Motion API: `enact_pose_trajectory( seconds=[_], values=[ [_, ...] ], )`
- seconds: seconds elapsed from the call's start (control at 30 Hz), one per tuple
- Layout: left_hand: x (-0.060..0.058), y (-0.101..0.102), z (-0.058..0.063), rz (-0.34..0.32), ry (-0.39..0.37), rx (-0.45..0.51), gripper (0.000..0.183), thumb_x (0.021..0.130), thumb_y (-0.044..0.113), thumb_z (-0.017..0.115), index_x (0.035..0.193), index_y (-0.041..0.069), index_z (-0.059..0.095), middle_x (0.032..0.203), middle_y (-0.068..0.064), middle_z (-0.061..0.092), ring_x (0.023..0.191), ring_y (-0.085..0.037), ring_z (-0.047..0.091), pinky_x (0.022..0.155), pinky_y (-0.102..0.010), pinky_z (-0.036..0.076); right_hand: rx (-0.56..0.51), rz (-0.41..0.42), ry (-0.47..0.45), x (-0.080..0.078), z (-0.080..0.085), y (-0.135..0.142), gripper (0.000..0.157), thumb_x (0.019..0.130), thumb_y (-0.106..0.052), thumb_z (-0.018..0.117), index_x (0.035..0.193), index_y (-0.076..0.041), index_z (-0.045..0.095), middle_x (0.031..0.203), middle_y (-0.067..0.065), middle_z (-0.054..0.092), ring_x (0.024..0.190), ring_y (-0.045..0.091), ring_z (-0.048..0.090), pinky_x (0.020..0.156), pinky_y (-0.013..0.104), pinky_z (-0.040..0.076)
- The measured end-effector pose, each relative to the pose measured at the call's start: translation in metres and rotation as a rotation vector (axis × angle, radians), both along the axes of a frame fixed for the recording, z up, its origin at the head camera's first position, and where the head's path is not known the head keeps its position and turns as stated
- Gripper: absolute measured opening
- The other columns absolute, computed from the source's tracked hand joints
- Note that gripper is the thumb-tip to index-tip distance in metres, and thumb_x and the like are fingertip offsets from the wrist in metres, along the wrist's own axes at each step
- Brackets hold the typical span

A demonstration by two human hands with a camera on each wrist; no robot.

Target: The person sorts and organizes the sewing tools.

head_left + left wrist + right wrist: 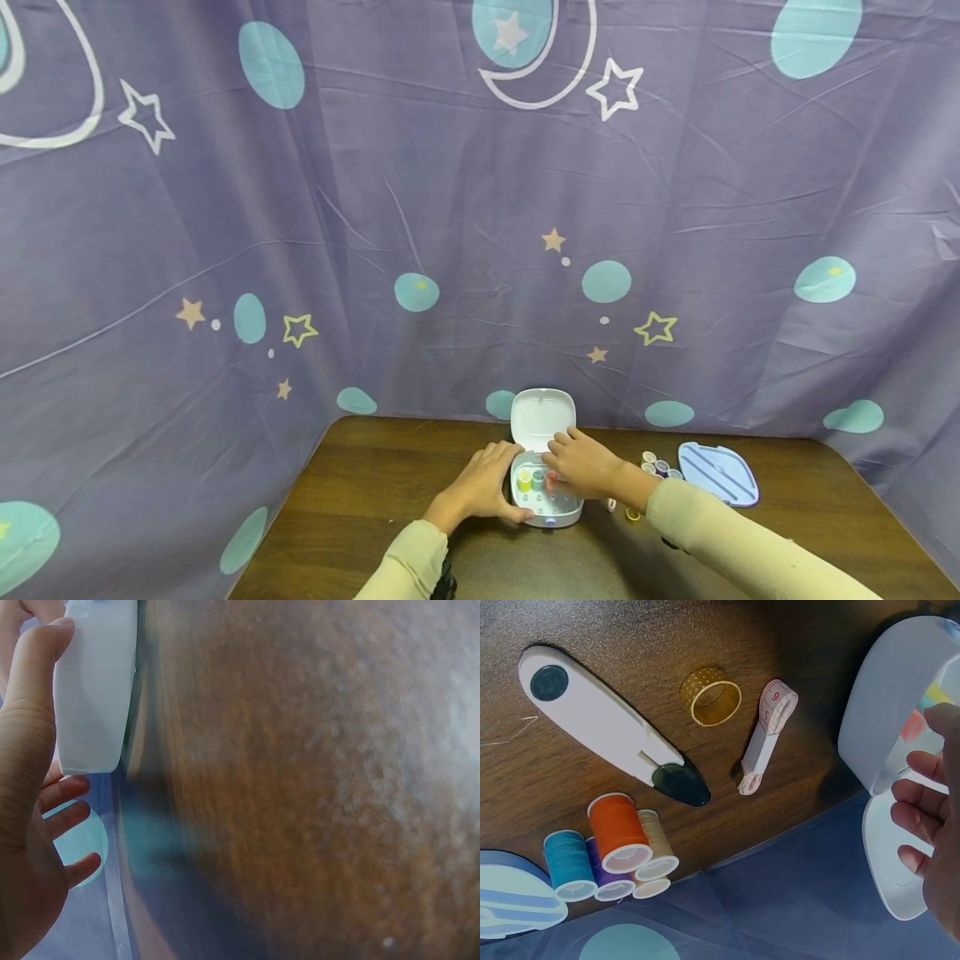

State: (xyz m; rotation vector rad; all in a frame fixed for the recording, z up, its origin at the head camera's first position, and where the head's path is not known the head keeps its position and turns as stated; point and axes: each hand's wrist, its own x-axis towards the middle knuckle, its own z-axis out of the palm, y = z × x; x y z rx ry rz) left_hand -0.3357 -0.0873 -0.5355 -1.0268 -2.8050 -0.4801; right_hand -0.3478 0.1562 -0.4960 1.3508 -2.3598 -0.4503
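A white sewing box (pixel 558 518) stands on the table with its lid (pixel 543 417) raised at the back. My left hand (pixel 483 487) grips its left side, thumb along the front and fingers towards the back; in the left wrist view the thumb lies on the box's wall (pixel 97 690). Inside, a yellow spool of thread (pixel 524 480) and a grey-green spool (pixel 537 478) stand side by side on a pegged floor. Right of them, my right hand (pixel 588 465) reaches in from above and pinches a red spool (pixel 552 480), partly hidden by the fingers.
Right of the box lie a folded tape measure (pixel 769 735), a gold thimble ring (pixel 712 697) and a white rotary cutter (pixel 607 716). Several thread spools (pixel 619 832) are stacked beside a light blue tray (pixel 718 473). A purple curtain (pixel 480 208) hangs behind the table.
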Motion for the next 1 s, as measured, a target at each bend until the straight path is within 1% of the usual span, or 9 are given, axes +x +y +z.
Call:
enact_pose_trajectory(
  seconds=[0.17, 0.3, 0.47, 0.57, 0.7, 0.87, 0.93, 1.0],
  values=[
    [0.000, 0.001, 0.000, -0.002, 0.001, 0.004, 0.098, 0.068, 0.066, 0.082, 0.143, 0.012, 0.047, 0.131, -0.001, 0.057, 0.119, -0.017, 0.053, 0.104, -0.041, 0.046, -0.032, 0.016, -0.014, 0.001, 0.005, 0.005, 0.033, 0.094, -0.050, 0.066, 0.096, -0.017, 0.062, 0.084, -0.005, 0.057, 0.083, 0.015, 0.053, 0.078, 0.032, 0.044],
    [0.000, 0.001, 0.001, -0.005, -0.008, 0.013, 0.098, 0.069, 0.064, 0.083, 0.143, 0.012, 0.047, 0.132, -0.002, 0.057, 0.118, -0.018, 0.053, 0.104, -0.041, 0.046, -0.059, 0.038, -0.018, 0.003, 0.012, 0.013, 0.032, 0.090, -0.046, 0.068, 0.096, -0.016, 0.061, 0.085, -0.003, 0.055, 0.082, 0.015, 0.052, 0.078, 0.032, 0.046],
    [-0.001, 0.001, -0.001, -0.004, -0.009, 0.017, 0.097, 0.068, 0.064, 0.083, 0.142, 0.012, 0.047, 0.131, -0.002, 0.057, 0.117, -0.017, 0.052, 0.103, -0.040, 0.046, -0.116, 0.060, 0.011, 0.002, 0.022, 0.029, 0.029, 0.087, -0.041, 0.070, 0.094, -0.015, 0.060, 0.085, -0.003, 0.053, 0.081, 0.015, 0.051, 0.075, 0.032, 0.045],
    [-0.001, 0.001, -0.002, -0.003, -0.009, 0.019, 0.098, 0.068, 0.063, 0.084, 0.143, 0.012, 0.047, 0.131, -0.002, 0.057, 0.118, -0.017, 0.052, 0.104, -0.041, 0.046, -0.177, 0.055, 0.028, 0.002, 0.029, 0.042, 0.026, 0.089, -0.038, 0.070, 0.091, -0.015, 0.058, 0.084, -0.003, 0.052, 0.080, 0.015, 0.049, 0.074, 0.033, 0.045],
    [-0.001, 0.002, -0.002, -0.002, -0.008, 0.017, 0.099, 0.067, 0.063, 0.084, 0.143, 0.012, 0.047, 0.133, -0.002, 0.057, 0.119, -0.018, 0.052, 0.105, -0.041, 0.045, -0.267, 0.027, 0.017, 0.002, 0.039, 0.062, 0.021, 0.091, -0.033, 0.069, 0.091, -0.014, 0.059, 0.084, -0.003, 0.052, 0.081, 0.015, 0.048, 0.075, 0.035, 0.044],
    [-0.001, 0.002, -0.001, -0.003, -0.006, 0.012, 0.099, 0.067, 0.064, 0.084, 0.143, 0.012, 0.047, 0.133, -0.002, 0.057, 0.119, -0.018, 0.052, 0.105, -0.041, 0.045, -0.338, -0.011, 0.012, 0.009, 0.048, 0.092, 0.016, 0.093, -0.028, 0.066, 0.089, -0.016, 0.057, 0.081, -0.007, 0.045, 0.078, 0.011, 0.038, 0.073, 0.033, 0.039],
    [-0.001, 0.002, -0.001, -0.001, -0.008, 0.014, 0.099, 0.067, 0.064, 0.084, 0.143, 0.012, 0.047, 0.133, -0.002, 0.057, 0.119, -0.017, 0.051, 0.105, -0.041, 0.045, -0.356, -0.020, 0.025, 0.012, 0.050, 0.104, 0.017, 0.091, -0.024, 0.069, 0.087, -0.016, 0.054, 0.080, -0.008, 0.043, 0.077, 0.010, 0.036, 0.072, 0.033, 0.038],
    [0.000, 0.001, 0.000, 0.001, -0.012, 0.016, 0.099, 0.067, 0.064, 0.084, 0.143, 0.012, 0.047, 0.132, -0.002, 0.057, 0.118, -0.017, 0.051, 0.105, -0.041, 0.045, -0.372, -0.024, 0.040, 0.013, 0.050, 0.116, 0.018, 0.089, -0.021, 0.071, 0.086, -0.016, 0.053, 0.080, -0.008, 0.044, 0.077, 0.011, 0.040, 0.073, 0.034, 0.041]
  ],
)
